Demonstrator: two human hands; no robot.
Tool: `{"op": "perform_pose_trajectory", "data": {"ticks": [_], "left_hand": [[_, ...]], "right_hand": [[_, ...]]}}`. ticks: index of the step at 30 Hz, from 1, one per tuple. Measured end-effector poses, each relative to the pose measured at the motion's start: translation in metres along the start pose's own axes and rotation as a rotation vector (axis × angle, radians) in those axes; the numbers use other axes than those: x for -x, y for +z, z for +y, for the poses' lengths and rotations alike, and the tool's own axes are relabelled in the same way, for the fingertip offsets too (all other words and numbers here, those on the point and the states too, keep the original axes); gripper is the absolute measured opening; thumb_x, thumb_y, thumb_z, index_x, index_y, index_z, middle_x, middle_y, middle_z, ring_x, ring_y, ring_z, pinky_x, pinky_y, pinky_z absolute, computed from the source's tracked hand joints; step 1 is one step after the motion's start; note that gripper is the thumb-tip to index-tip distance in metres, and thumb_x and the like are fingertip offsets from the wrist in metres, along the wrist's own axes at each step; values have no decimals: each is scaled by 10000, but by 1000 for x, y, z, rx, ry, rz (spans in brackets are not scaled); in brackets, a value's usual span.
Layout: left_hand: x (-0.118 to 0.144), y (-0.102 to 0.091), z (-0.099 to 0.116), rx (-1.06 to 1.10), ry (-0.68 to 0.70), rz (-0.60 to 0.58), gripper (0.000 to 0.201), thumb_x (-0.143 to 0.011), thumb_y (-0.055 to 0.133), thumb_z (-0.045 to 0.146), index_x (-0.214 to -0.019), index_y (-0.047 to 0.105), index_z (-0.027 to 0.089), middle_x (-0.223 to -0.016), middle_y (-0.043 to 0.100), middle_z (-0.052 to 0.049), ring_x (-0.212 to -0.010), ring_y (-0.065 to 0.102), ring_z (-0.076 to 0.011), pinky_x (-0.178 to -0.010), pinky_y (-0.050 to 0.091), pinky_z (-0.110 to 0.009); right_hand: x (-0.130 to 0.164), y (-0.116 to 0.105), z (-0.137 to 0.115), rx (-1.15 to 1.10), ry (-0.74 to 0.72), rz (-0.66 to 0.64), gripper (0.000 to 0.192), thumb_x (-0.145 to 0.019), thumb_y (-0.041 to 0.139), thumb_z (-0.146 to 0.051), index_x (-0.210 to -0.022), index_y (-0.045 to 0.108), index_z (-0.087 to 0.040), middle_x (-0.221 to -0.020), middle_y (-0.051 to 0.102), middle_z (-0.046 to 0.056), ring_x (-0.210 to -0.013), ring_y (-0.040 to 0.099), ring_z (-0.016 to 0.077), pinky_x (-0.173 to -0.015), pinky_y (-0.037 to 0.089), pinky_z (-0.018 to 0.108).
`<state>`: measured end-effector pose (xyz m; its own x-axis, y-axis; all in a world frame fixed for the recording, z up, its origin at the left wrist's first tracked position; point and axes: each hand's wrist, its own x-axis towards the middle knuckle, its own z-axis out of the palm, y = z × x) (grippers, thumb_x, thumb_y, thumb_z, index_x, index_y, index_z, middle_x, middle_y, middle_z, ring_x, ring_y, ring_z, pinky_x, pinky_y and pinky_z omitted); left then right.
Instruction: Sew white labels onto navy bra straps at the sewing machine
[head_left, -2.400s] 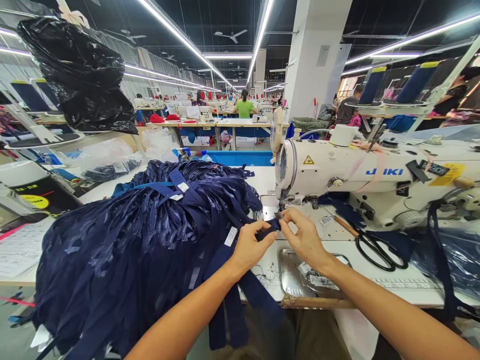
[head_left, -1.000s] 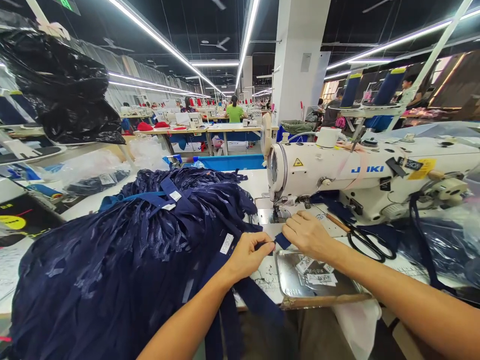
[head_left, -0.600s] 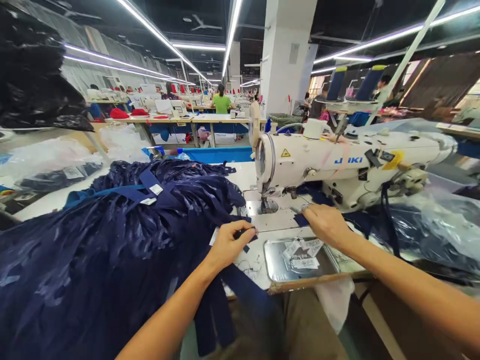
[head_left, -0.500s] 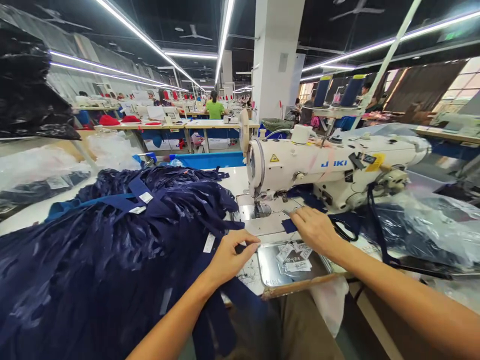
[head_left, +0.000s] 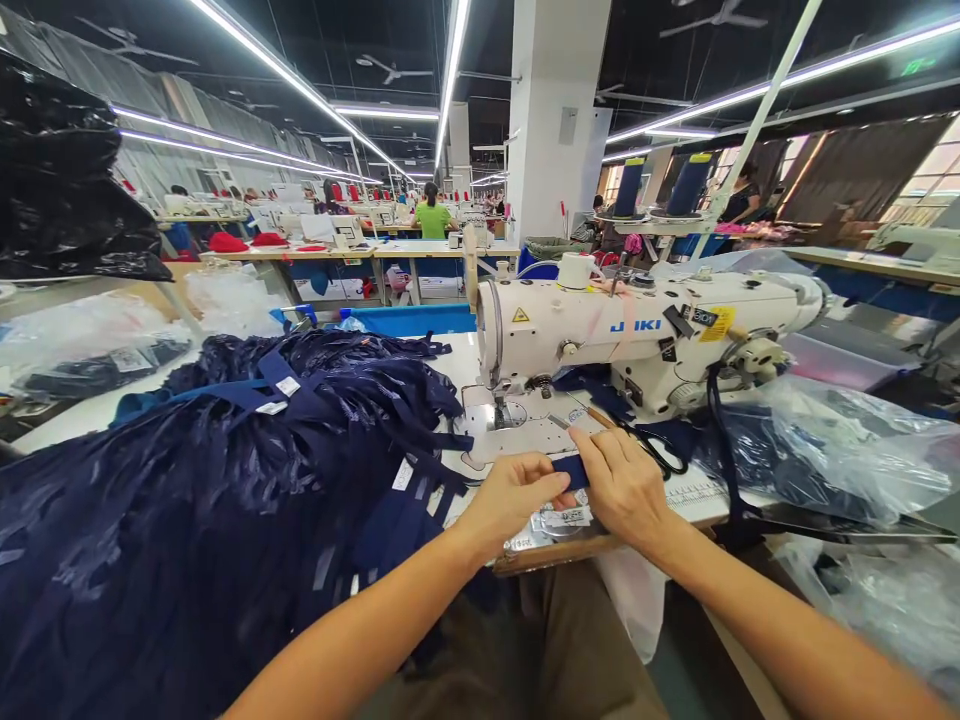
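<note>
Between my two hands is a short navy fabric strip [head_left: 571, 472], held in front of the sewing machine. My left hand [head_left: 517, 495] pinches its left end between thumb and fingers. My right hand [head_left: 622, 480] is closed on the other end. Just beyond the hands stands the white sewing machine [head_left: 585, 325], its presser foot [head_left: 499, 410] over the needle plate. Below the strip lies a metal tray [head_left: 525, 540] with white printed labels [head_left: 568, 517], partly hidden by my hands. Black-handled scissors [head_left: 667, 455] lie behind my right hand.
A large heap of navy strips [head_left: 225, 500] covers the left of the table, with white labels on some. Clear plastic bags [head_left: 855, 450] with dark fabric lie at the right. Thread cones [head_left: 686, 185] stand behind the machine. A person in green [head_left: 432, 217] sits farther back.
My left hand has moved right and up, and now grips the navy strip together with my right hand. The strip has come off the table to between the hands. The view has shifted slightly.
</note>
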<state>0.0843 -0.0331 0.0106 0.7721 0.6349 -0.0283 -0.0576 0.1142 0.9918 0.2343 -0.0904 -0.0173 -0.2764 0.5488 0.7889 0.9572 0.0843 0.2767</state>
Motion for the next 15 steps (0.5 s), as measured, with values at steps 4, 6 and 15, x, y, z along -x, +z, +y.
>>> {"op": "perform_pose_trajectory", "data": {"ticks": [4,6,15], "left_hand": [[-5,15,1,-178,34,41,170,-668,568,258,-550,516,147,-514,557,11,-517,474,-89,-570,378,-218],[-8,20,5,-321,86,35,169,-681,541,247,-543,516,152,-516,546,16,-524,464,-92,-580,373,-219],[-21,42,-12,-867,337,-144,295,-735,456,415,-530,456,202,-478,467,24,-457,444,-132,-443,374,-232]], "right_hand": [[15,-9,10,0,19,7,373,-805,311,-66,-1152,447,-84,-716,486,86,-671,425,201,-581,361,328],[22,-12,14,-4,46,7,367,-803,314,-70,-1143,451,-58,-708,482,89,-657,421,202,-561,358,327],[74,-37,12,-28,211,-126,327,-823,314,-181,-1049,528,-82,-683,537,63,-624,467,188,-526,374,344]]}}
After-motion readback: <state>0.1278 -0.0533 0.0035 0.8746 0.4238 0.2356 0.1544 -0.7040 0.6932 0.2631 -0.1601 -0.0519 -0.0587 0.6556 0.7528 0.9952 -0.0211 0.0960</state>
